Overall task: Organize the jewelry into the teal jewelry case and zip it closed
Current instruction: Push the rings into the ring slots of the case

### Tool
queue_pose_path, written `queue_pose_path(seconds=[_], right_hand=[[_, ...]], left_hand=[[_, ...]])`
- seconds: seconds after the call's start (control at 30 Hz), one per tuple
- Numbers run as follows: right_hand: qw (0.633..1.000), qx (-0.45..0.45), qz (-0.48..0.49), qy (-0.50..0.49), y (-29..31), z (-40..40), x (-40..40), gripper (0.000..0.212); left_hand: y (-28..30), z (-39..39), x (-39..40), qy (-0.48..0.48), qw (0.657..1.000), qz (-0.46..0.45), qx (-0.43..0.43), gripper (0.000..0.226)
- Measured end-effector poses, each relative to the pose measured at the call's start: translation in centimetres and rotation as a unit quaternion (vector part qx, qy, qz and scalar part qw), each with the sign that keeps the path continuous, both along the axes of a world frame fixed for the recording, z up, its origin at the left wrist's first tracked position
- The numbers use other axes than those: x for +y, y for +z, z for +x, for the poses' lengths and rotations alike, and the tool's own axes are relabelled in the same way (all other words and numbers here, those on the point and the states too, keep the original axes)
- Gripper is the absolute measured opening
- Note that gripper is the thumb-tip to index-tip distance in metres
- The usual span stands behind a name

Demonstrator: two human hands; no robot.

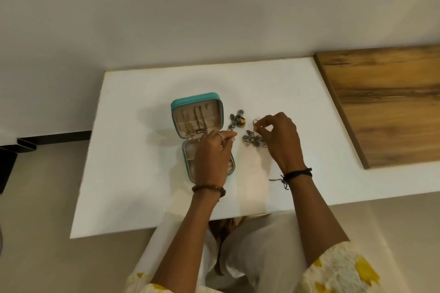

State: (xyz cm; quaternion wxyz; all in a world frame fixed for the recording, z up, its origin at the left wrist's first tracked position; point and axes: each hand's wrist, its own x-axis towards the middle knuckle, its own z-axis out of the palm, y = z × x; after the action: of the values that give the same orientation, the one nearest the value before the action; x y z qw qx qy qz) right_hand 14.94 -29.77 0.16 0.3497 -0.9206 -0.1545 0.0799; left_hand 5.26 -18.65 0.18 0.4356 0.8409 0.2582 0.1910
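Note:
The teal jewelry case (pixel 197 100) lies open on the white table (pixel 142 173), its lid standing back with chains hanging inside. My left hand (pixel 213 157) hovers over the case's lower tray, fingers pinched together at its right edge; what they hold is too small to tell. To the right, my right hand (pixel 279 140) pinches a small ring (pixel 255 122) above the table. Two clusters of dark metal jewelry lie between the hands: one (pixel 237 119) beside the lid, another (pixel 252 138) under my right fingertips.
A wooden panel (pixel 385 102) adjoins the table's right side. The wall runs behind the table. My knees in white cloth sit below the near edge.

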Motion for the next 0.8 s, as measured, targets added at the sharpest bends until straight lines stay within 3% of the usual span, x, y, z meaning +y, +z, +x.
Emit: queue_pose_path(seconds=[0.1, 0.27, 0.47, 0.67, 0.8], right_hand=[[0.993, 0.057, 0.072, 0.071, 1.7, -2.4, 0.2, 0.008], [0.977, 0.146, 0.086, 0.132, 2.8, -5.7, 0.3, 0.002], [0.952, 0.239, 0.136, 0.134, 3.6, -8.2, -0.4, 0.003], [0.932, 0.288, 0.202, 0.084, 3.6, -8.4, -0.2, 0.011], [0.938, 0.260, 0.220, 0.060, 3.0, -7.8, 0.7, 0.018]], left_hand=[[1.3, -2.0, 1.9, 0.006, 0.999, -0.029, -0.023, 0.017], [2.6, -4.2, 4.1, -0.011, 0.998, -0.058, -0.031, 0.019], [2.8, -5.9, 2.5, -0.145, 0.986, -0.046, 0.069, 0.027], [2.6, -6.1, 2.5, -0.110, 0.990, -0.071, 0.054, 0.018], [2.3, -5.4, 3.0, -0.061, 0.989, -0.116, 0.061, 0.014]])
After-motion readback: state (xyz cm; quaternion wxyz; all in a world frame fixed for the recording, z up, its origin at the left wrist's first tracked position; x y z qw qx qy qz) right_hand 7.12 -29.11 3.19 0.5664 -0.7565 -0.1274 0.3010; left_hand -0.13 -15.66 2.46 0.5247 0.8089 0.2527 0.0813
